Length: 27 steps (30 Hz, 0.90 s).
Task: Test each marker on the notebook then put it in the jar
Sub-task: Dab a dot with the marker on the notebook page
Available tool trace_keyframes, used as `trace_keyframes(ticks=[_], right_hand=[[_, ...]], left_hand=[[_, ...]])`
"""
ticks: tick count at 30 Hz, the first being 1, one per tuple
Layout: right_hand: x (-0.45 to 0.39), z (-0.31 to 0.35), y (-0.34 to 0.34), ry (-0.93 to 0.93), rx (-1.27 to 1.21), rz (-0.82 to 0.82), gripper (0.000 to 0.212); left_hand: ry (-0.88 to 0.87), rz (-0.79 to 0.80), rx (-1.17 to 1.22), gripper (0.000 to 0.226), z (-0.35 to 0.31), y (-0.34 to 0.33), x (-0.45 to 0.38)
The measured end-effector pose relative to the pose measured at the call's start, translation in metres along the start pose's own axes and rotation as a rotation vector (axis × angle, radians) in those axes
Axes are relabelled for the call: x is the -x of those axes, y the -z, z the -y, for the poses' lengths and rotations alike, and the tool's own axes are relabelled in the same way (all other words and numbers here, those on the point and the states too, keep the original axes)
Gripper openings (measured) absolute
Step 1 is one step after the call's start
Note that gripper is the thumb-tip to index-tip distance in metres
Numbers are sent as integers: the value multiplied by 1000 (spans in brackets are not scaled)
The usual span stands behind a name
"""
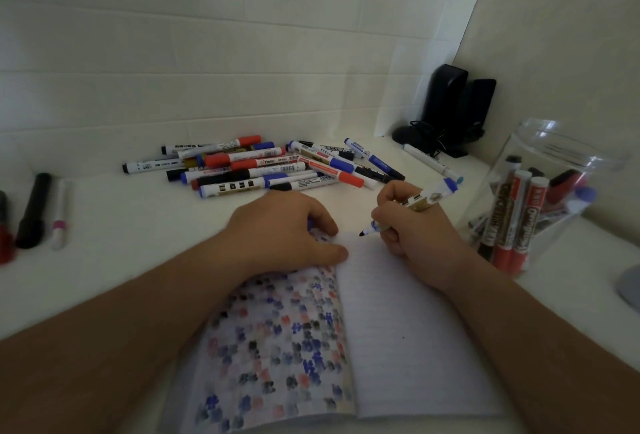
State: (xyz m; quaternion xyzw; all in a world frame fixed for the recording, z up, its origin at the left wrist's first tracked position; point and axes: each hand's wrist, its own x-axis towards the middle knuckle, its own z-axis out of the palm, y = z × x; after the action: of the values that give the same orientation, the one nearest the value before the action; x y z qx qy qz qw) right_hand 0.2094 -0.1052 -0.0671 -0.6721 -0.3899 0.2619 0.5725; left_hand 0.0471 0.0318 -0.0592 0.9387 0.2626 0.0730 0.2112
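White desk (121, 226) against a white panelled wall. Right hand (412, 226) grips an uncapped blue marker (412, 203), long axis running from 2 o'clock down to 8 o'clock, tip just above the notebook (398, 329) blank page. Left hand (284, 229) presses the blotted left page, fingers curled, a blue cap partly visible beneath. Jar (540, 191) at 3 o'clock holds markers labelled "WHITEBOARD". Marker pile (263, 167) at 12 o'clock; other labels unreadable.

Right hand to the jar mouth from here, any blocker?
Probably not. The right hand, gripping the blue marker, sits just left of the jar; nothing lies between them, and the jar's mouth looks open.
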Motion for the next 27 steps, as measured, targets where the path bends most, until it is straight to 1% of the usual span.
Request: trace_keyframes(ticks=[3,5,6,8,11,13,15,19,24,27], right_hand=[[-1,3,-2,-28,78,2,21],[-3,2,-1,-54,61,5,35],[-3,1,0,-67,38,2,37],[-3,3,2,-93,-23,-2,36],[-5,4,4,-112,-51,-17,33],[-6,4,2,-84,38,-23,26],[-6,6,-4,-32,167,-31,16],[-12,9,-19,13,255,-67,16],[-15,3,-23,-47,251,-136,17],[-17,2,-21,-83,233,-137,17]], left_hand=[[-45,8,-35,47,1,-2,-1],[-108,9,-60,43,4,-3,0],[-153,20,-63,40,6,-2,1],[-228,77,-73,38,11,3,4],[-260,192,-115,50,12,15,4],[-244,282,-151,62,10,22,5],[-243,348,-207,66,7,25,7],[-260,365,-252,60,3,25,8],[-265,355,-289,54,7,24,8],[-274,353,-277,57,6,24,8]])
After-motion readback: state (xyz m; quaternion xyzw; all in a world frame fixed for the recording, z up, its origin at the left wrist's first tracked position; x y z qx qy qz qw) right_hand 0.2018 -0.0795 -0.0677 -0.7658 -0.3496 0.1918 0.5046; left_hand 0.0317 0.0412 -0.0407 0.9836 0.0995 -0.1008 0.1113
